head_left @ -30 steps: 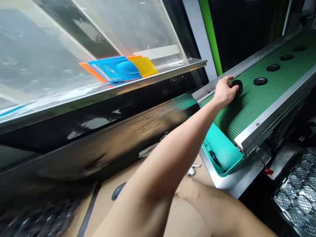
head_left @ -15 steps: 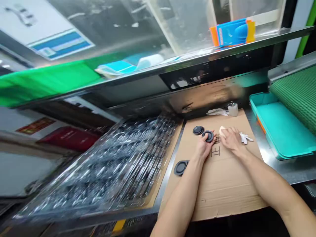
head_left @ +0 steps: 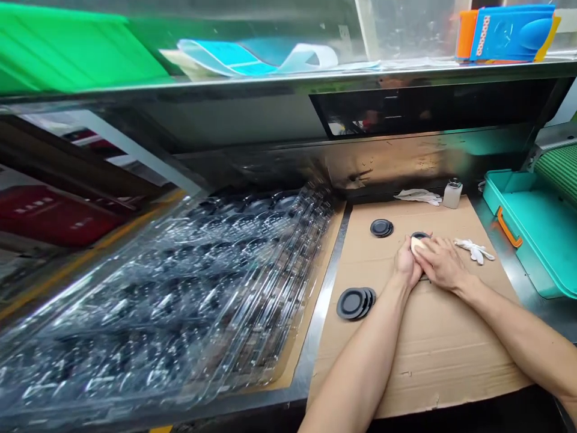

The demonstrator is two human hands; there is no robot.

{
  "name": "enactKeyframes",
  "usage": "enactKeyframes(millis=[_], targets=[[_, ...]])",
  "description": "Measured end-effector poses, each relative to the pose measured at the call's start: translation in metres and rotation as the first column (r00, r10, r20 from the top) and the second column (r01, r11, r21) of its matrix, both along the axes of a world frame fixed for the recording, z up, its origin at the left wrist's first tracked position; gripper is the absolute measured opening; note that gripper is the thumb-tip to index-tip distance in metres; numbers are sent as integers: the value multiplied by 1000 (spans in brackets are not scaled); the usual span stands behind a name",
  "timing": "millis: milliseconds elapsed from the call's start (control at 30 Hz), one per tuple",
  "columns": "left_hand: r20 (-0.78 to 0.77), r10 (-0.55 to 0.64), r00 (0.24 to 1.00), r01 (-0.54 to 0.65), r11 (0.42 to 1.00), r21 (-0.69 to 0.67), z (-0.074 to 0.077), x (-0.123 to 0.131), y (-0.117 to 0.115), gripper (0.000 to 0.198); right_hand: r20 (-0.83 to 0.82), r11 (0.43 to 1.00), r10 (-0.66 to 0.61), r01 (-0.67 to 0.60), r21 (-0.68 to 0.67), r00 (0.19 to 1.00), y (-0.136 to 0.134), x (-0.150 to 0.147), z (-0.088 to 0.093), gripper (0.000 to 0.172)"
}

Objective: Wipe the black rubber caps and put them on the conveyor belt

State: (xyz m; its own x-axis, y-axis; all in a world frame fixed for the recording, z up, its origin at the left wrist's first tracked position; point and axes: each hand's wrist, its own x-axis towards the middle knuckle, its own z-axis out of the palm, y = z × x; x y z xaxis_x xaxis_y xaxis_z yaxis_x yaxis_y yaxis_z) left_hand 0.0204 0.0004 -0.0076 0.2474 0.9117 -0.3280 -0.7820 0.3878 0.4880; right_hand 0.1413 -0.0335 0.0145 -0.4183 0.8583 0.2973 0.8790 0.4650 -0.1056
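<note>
Both my hands meet over a brown cardboard sheet (head_left: 433, 337) on the bench. My left hand (head_left: 407, 264) holds a black round disc (head_left: 420, 236), of which only the far edge shows. My right hand (head_left: 439, 261) presses a small pale pad (head_left: 417, 243) onto that disc. A single black disc (head_left: 381, 227) lies just beyond my hands. A short stack of black discs (head_left: 355, 302) lies near the cardboard's left edge.
Stacked clear plastic trays (head_left: 180, 288) with black parts fill the left of the bench. A teal bin (head_left: 536, 234) and green conveyor belt (head_left: 563, 168) stand at the right. A small bottle (head_left: 452, 193), a white cloth (head_left: 419, 195) and white gloves (head_left: 473, 249) lie nearby. Coloured folders (head_left: 505, 30) sit above.
My left hand took a black disc off the green conveyor and brought it down to the cardboard. My right hand closed in with the pale pad, and the view swung left.
</note>
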Motion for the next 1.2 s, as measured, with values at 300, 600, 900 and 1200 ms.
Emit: enactKeyframes(millis=[300,600,900,1200], targets=[[15,2,1000,-2,1000,-2,-3,3,-5,42,-78,995,-94,97,32,993,0,-6,-10,43],[-25,39,999,-37,997,72,1,-2,-2,40,-327,981,-82,135,141,941,6,20,-2,42],[-156,104,982,-77,982,174,-8,-5,2,34,-74,998,41,-44,-40,996,-6,-1,9,41],[-149,52,987,-35,993,114,-7,-9,4,39,95,996,46,-38,-86,994,-6,12,20,34]])
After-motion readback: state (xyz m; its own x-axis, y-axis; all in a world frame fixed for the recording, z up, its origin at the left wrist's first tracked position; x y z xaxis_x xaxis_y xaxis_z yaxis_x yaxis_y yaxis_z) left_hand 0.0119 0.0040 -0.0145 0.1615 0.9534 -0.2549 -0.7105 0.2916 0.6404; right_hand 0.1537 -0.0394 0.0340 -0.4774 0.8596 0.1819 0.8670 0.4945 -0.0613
